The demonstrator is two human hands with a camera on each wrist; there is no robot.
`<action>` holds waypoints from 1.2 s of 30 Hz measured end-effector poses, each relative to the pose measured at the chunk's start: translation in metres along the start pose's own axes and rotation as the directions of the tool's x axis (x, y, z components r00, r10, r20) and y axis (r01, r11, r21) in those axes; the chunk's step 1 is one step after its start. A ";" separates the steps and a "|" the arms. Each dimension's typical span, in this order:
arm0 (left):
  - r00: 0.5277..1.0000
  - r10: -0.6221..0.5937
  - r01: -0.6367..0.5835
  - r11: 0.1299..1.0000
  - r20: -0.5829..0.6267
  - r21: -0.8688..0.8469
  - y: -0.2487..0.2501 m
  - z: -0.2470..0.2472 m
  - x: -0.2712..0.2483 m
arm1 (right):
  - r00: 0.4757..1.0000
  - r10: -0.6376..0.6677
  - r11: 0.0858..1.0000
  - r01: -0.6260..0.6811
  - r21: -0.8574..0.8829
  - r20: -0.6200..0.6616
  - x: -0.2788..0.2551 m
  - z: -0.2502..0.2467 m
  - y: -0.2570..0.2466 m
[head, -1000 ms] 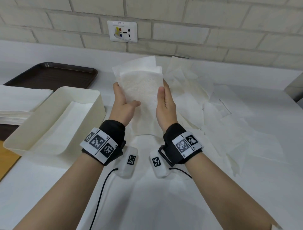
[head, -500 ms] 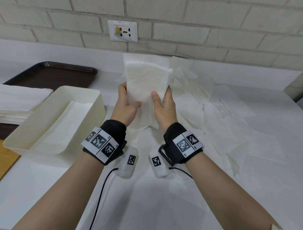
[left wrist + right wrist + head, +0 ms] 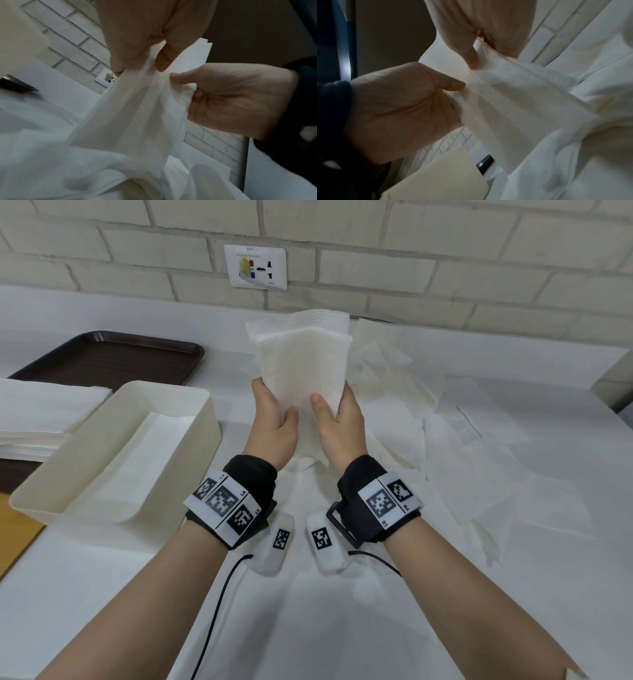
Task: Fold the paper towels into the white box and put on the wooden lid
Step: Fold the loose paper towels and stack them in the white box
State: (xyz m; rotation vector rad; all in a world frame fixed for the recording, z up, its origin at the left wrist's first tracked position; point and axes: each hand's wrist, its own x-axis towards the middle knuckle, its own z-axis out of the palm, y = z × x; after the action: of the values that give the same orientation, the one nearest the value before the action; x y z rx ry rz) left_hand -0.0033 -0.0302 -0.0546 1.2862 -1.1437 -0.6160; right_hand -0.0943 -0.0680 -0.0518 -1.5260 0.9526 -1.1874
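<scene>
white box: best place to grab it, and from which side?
Take the white box by its near-right long wall, coming from above on the right: it sits open-topped left of the left hand, only a flat paper towel inside, so a rim grip fits.

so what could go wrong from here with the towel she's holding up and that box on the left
1. The folded paper towel is held only at its lower end by the left hand and right hand; its free upper layers already sit offset and could fan open.
2. The white box sits at the table's left side, so a nudge while loading might shift it.
3. Loose sheets lie just beside the hands and could get dragged along.
</scene>
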 end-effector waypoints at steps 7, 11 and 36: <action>0.996 -0.073 0.074 0.997 -0.042 0.019 -0.005 -0.005 0.001 | 0.999 0.040 0.999 -0.040 -0.003 -0.012 -0.002 0.003 0.006; 0.997 -0.053 0.055 0.998 -0.053 0.035 -0.002 0.001 0.000 | 0.998 0.039 0.999 -0.037 -0.032 0.041 -0.001 0.008 0.004; 0.991 -0.067 0.069 0.998 -0.114 0.008 0.004 -0.002 0.005 | 0.999 -0.007 0.996 0.011 -0.088 0.048 -0.004 0.001 -0.003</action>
State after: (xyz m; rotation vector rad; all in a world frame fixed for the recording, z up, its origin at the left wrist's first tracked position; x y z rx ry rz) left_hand -0.0004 -0.0331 -0.0493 1.3574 -1.0150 -0.5796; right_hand -0.0937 -0.0635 -0.0497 -1.6232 0.9786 -1.1230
